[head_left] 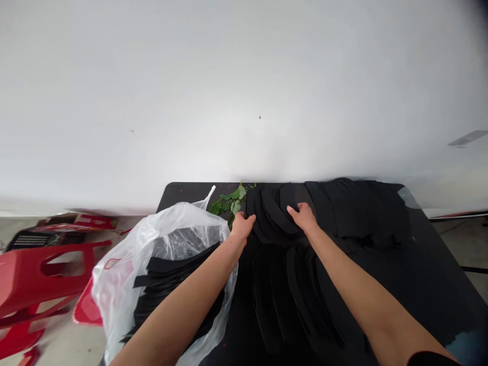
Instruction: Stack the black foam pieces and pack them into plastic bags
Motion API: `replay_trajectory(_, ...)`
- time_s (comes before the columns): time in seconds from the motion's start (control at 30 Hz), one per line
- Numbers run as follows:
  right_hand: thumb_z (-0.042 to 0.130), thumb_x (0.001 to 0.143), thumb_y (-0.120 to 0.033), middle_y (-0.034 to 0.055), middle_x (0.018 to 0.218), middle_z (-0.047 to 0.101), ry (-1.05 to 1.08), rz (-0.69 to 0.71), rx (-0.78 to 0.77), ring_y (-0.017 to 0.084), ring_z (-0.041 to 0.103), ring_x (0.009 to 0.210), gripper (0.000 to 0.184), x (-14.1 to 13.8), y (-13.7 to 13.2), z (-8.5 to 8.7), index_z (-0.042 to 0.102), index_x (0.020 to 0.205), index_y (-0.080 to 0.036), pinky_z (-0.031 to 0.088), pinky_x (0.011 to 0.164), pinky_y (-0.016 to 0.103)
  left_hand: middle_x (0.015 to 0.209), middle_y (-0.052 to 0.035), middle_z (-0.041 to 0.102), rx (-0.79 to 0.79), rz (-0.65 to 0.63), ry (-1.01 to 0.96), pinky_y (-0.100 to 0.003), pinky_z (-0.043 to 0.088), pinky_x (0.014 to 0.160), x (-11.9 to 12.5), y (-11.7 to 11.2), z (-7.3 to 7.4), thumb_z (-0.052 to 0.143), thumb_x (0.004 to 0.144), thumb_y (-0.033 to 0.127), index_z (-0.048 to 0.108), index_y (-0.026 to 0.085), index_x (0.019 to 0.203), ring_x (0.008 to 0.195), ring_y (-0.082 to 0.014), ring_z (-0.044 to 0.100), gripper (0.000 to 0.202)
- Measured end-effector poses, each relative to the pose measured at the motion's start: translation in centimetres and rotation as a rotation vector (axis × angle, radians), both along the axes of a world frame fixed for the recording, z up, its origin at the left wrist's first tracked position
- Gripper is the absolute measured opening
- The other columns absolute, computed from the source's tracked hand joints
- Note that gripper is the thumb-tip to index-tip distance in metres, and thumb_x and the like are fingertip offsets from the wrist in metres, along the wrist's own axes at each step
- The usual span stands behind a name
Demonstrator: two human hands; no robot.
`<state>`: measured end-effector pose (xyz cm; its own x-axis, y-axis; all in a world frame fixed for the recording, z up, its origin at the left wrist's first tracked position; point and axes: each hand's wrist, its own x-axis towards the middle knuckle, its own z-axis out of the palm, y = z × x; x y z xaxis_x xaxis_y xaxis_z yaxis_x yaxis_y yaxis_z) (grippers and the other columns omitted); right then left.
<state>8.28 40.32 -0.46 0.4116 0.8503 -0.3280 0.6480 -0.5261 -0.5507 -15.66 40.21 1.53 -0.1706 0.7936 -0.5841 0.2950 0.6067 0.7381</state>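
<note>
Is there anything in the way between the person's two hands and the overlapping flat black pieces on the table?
Nothing visible: the left hand and the right hand both touch the overlapping flat black pieces. The white plastic bag and green leafy sprig lie beside the left hand, not between.

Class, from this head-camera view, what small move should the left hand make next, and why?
Probably pinch the nearest black cut piece: the left hand rests at the pile's edge, and the white plastic bag holding similar pieces lies just beside it.

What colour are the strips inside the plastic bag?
The strips are black, best seen in the head view through the clear plastic bag.
</note>
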Motion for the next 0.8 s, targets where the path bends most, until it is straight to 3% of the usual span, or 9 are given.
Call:
replay_trajectory(0.13,0.063,0.077,-0.062,0.0216,0.126,0.059,0.020,-0.014,-0.050,0.034,0.061,0.112,0.077,-1.0,1.1,-2.1,0.048,0.131,-0.010,0.048,0.094,0.047,0.129,-0.0189,0.061,-0.084,0.016,0.008,-0.036,0.052,0.087,1.1,1.5,-1.4,0.067,0.078,0.044,0.046,0.015,0.132,0.114,-0.0280,0.061,0.065)
replay_trajectory(0.27,0.065,0.075,-0.059,0.0178,0.115,0.064,0.044,0.004,-0.081,0.032,0.064,0.105,0.070,-1.7,2.1,-3.5,0.053,0.125,-0.012,0.050,0.088,0.044,0.113,-0.0137,0.070,-0.125,-0.033,-0.051,-0.032,0.055,0.073,2.1,2.3,-1.8,0.066,0.078,0.041,0.057,0.017,0.120,0.094,-0.0243,0.069,0.049)
replay_trajectory(0.4,0.064,0.075,-0.057,0.0145,0.108,0.065,0.052,0.049,-0.080,0.030,0.065,0.096,0.052,-2.1,2.6,-3.8,0.060,0.108,-0.017,0.051,0.083,0.044,0.115,-0.0142,0.069,-0.082,-0.056,-0.025,-0.032,0.054,0.079,2.8,2.6,-1.9,0.071,0.073,0.032,0.062,0.017,0.111,0.102,-0.0264,0.067,0.042)
replay_trajectory(0.53,0.063,0.077,-0.053,0.0161,0.117,0.061,0.058,0.078,-0.031,0.029,0.063,0.104,0.049,-3.5,2.5,-3.3,0.058,0.111,-0.017,0.049,0.088,0.042,0.119,-0.0152,0.067,-0.041,-0.052,0.012,-0.033,0.053,0.086,3.1,2.6,-1.6,0.073,0.071,0.030,0.063,0.017,0.112,0.111,-0.0292,0.064,0.044)
replay_trajectory(0.63,0.061,0.080,-0.051,0.0140,0.111,0.065,0.092,0.073,-0.012,0.026,0.065,0.101,0.050,-4.9,2.5,-3.2,0.055,0.116,-0.017,0.049,0.087,0.039,0.124,-0.0177,0.064,-0.008,-0.035,0.025,-0.034,0.051,0.091,3.4,2.5,-1.0,0.071,0.073,0.029,0.055,0.015,0.126,0.115,-0.0298,0.062,0.058)
replay_trajectory(0.8,0.060,0.081,-0.048,0.0122,0.107,0.067,0.149,0.061,0.009,0.027,0.066,0.096,0.053,-6.0,2.6,-3.2,0.052,0.124,-0.017,0.050,0.086,0.041,0.133,-0.0167,0.058,0.058,0.002,0.010,-0.033,0.049,0.094,3.9,1.8,0.0,0.068,0.076,0.027,0.027,0.018,0.148,0.116,-0.0255,0.061,0.084)
